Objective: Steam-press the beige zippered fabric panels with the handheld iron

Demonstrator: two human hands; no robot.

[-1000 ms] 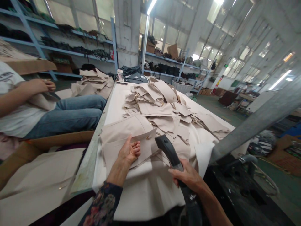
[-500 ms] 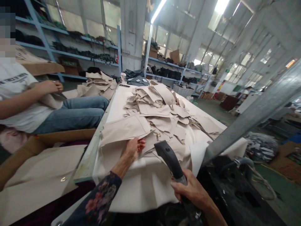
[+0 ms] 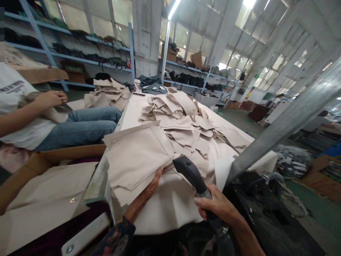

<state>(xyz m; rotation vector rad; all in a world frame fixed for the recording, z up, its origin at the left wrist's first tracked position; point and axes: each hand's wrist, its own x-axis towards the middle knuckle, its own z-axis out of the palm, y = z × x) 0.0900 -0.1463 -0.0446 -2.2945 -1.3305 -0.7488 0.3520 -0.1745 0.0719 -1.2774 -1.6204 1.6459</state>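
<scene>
A beige fabric piece (image 3: 138, 154) with stitched edges is tilted over the near left of the table. My left hand (image 3: 157, 176) grips its right edge from below, partly hidden under the cloth. Closed round the dark grip of a black curved nozzle (image 3: 188, 170) is my right hand (image 3: 213, 202); the nozzle's mouth is close to the right edge of the held piece. Beyond them lies a heap of beige pieces (image 3: 183, 124) with small metal fittings among them.
At the left a seated person (image 3: 93, 124) holds fabric beside a cardboard box (image 3: 64, 152) of beige pieces. A slanted metal post (image 3: 279, 124) crosses the right side. Black equipment (image 3: 266, 213) stands below it. Shelves (image 3: 90, 62) line the back.
The fabric piece has been raised and turned up toward the camera by my left hand. The view has shifted slightly, and a white bar shows more at the lower left.
</scene>
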